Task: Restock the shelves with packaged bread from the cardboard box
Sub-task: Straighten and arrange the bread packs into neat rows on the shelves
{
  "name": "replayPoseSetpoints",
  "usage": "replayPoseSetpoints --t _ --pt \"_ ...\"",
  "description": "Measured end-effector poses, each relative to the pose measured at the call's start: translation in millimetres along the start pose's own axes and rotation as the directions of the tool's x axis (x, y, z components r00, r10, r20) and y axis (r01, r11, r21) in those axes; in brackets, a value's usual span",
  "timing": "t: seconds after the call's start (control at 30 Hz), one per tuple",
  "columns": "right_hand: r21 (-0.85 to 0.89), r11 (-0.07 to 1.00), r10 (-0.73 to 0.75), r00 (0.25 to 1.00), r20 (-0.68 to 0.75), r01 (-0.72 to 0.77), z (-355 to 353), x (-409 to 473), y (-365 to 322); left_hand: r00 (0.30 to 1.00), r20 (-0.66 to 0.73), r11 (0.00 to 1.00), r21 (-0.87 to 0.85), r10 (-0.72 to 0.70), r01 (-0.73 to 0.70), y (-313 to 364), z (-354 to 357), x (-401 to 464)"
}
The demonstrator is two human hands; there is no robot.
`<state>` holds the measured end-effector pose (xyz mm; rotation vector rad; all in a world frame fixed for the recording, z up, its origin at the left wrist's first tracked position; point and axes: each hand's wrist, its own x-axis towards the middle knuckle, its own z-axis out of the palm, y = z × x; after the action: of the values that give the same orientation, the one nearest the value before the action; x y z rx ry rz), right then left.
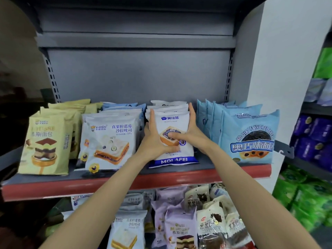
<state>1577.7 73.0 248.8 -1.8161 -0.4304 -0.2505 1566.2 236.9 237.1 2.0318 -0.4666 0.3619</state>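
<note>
Head view: grey shelf (206, 166) with red front edge carries four rows of packaged bread. Front white Molafei packet (175, 123) stands upright in the third row, apparently resting on the shelf. Left hand (152, 139) and right hand (190, 133) clasp its sides, thumbs across its face.

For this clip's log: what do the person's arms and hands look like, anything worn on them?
Both forearms are bare all the way to the frame's bottom edge, no sleeves in view. The left hand and right hand wear no gloves; no rings, watch or bracelet show.
</note>
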Motion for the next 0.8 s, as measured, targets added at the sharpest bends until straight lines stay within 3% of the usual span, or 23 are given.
replayPoseSetpoints --t 0.17,0.27,0.33,0.4,0.53,0.63,0.8 --pt "-0.356 0.934 -0.011 0.991 -0.137 -0.038 0.6 -8.8 -2.7 0.998 0.048 0.999 0.038 0.03 -0.032 3.3 -7.0 -3.0" --pt "-0.486 0.874 -0.082 0.991 -0.104 0.021 -3.2 -16.5 -18.3 0.996 0.085 0.999 0.029 0.03 -0.033 7.3 -8.2 -9.5" --pt "-0.639 0.753 -0.218 0.976 -0.021 0.155 -3.5 -9.6 -33.0 0.993 0.109 0.997 0.064 0.04 -0.047 8.8 -9.1 -16.1" --pt "-0.775 0.597 -0.258 0.964 0.058 0.206 -1.4 9.4 -45.1 0.991 0.132 0.995 0.086 0.029 -0.041 8.7 -9.4 -21.9" --pt "-0.904 0.422 0.027 0.995 0.096 0.076 2.6 42.5 -47.9 0.991 0.131 0.992 0.121 0.013 -0.029 9.8 -6.9 -27.9" --pt "-0.894 0.448 0.093 0.993 0.069 0.02 -2.0 43.9 -47.9 0.995 0.103 0.982 0.184 0.018 -0.037 12.2 -4.5 -28.3" --pt "-0.884 0.457 -0.118 0.992 0.048 0.097 -6.6 66.0 -62.3 0.996 0.086 0.97 0.24 0.02 -0.04 9.2 -6.1 -24.2"
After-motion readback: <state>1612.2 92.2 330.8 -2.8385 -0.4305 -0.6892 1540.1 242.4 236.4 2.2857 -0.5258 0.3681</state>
